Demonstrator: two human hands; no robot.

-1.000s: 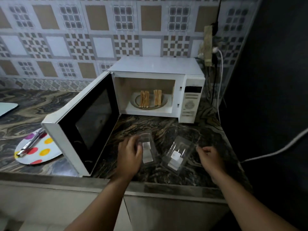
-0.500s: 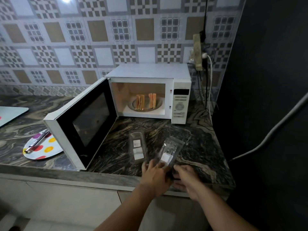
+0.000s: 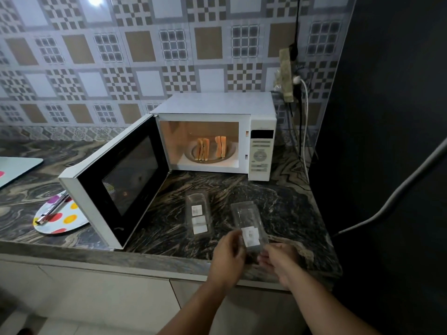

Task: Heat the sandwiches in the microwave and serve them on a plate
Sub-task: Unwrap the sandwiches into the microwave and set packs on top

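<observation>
Sandwiches (image 3: 211,149) stand inside the open microwave (image 3: 217,131).
Left hand (image 3: 228,256) and right hand (image 3: 278,261) pinch one clear container (image 3: 249,228) at the table (image 3: 290,213) front edge; spotted plate (image 3: 60,217) lies left of the door.

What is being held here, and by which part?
Both hands, left and right, hold the right clear packet by its near end, one on each side. The other packet lies untouched.

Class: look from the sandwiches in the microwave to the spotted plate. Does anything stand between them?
Yes. The open microwave door stands between the sandwiches and the plate, which also carries tongs.
</observation>
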